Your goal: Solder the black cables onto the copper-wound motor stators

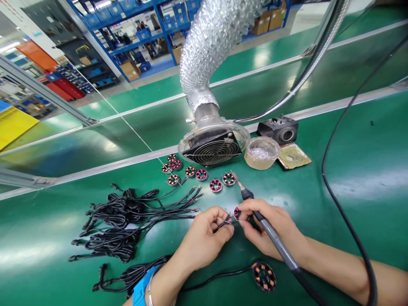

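My left hand point(208, 231) pinches the end of a black cable point(219, 226), and a thin silvery wire shows at its fingertips. In my right hand point(274, 229) lies a soldering iron point(270, 231), its tip pointing up and away from me. The thumb and fingertips of that same hand also hold a small ring-shaped motor stator point(236, 213) right beside the cable end. Partly covered by fingers, the stator and wire ends are hard to make out. Nearer to me, a larger stator with copper coils point(264, 276) lies joined to a black cable.
Coiled black cables point(124, 221) lie at left, stripped ends pointing right. Several stators point(216, 185) sit beyond my hands. Behind them stand a fume extractor point(213, 148) on a foil duct point(207, 55), a round tub point(262, 153), a yellow sponge point(293, 156) and a black iron holder point(279, 129).
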Available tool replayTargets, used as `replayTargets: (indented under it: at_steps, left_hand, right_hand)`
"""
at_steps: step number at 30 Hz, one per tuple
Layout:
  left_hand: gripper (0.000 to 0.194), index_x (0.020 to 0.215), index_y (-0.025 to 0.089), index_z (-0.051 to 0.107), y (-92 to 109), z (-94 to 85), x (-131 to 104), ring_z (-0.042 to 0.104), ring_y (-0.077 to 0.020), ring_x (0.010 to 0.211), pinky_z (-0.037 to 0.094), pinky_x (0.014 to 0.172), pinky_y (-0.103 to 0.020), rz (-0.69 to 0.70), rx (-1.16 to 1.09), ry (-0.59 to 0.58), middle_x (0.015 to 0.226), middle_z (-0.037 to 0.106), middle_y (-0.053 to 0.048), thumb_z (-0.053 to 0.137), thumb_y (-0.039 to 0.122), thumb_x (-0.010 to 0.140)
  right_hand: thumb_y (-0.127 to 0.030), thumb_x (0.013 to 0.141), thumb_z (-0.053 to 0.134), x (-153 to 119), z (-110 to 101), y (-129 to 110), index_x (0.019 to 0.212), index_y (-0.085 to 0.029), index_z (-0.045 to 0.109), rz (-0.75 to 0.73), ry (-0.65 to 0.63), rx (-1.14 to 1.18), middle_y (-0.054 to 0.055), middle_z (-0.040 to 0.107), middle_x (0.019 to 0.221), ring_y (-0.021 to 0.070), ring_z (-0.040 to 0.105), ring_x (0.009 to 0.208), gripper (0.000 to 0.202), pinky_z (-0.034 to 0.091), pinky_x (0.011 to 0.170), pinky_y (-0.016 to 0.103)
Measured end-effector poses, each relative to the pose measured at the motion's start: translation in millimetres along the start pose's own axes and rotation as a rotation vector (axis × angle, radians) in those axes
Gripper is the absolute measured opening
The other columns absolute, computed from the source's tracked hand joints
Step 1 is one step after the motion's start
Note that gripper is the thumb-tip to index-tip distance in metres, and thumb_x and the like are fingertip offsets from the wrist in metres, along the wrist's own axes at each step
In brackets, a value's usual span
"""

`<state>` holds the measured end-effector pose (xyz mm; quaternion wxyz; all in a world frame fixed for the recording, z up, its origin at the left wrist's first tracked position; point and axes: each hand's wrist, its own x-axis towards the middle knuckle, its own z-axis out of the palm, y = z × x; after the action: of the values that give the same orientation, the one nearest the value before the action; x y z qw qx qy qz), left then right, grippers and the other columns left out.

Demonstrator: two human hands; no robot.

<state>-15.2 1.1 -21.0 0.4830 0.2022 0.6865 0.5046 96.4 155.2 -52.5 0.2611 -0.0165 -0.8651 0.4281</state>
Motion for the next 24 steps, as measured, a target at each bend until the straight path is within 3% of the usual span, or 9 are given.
replayTargets:
  at_steps: [11,15,19,24]
  left_hand:
    - [0.031,0.084,0.012,0.066,-1.7,1.0,0.1,0.033,-0.0080,0.056,0.026,0.051,-0.021,0.006,0.158,0.024,0.061,0.043,0.005,0.060,0.042,0.090]
    - [0.029,0.079,0.014,0.062,1.4,-2.1,0.9,0.038,-0.0069,0.050,0.029,0.047,-0.019,-0.011,0.113,0.056,0.060,0.051,0.004,0.059,0.041,0.088]
    - [0.026,0.072,0.016,0.056,1.8,-6.3,3.2,0.035,-0.0049,0.035,0.022,0.037,-0.019,-0.076,0.083,0.066,0.059,0.058,0.002,0.051,0.037,0.087]
    - [0.021,0.073,0.015,0.059,-1.7,-7.5,4.3,0.038,-0.0053,0.041,0.026,0.041,-0.018,-0.064,0.123,0.087,0.062,0.057,0.003,0.054,0.033,0.085]
  right_hand:
    - [-0.006,0.082,0.054,0.0,-1.0,0.9,0.110,-0.022,0.053,0.007,-0.083,0.071,-0.004,0.068,0.080,0.0052,0.053,0.046,0.032,0.048,0.053,0.017]
    - [-0.006,0.082,0.055,-1.7,-0.6,2.8,0.113,-0.022,0.052,0.019,-0.092,0.083,-0.005,0.067,0.080,0.0049,0.054,0.049,0.035,0.048,0.056,0.016]
    - [-0.007,0.083,0.056,-1.8,-0.4,3.8,0.114,-0.022,0.051,0.015,-0.078,0.082,-0.005,0.067,0.081,0.0039,0.052,0.048,0.035,0.047,0.057,0.015]
    - [-0.006,0.082,0.057,-1.9,-0.2,3.9,0.114,-0.022,0.051,0.021,-0.075,0.092,-0.006,0.066,0.081,0.0036,0.053,0.049,0.036,0.048,0.058,0.014]
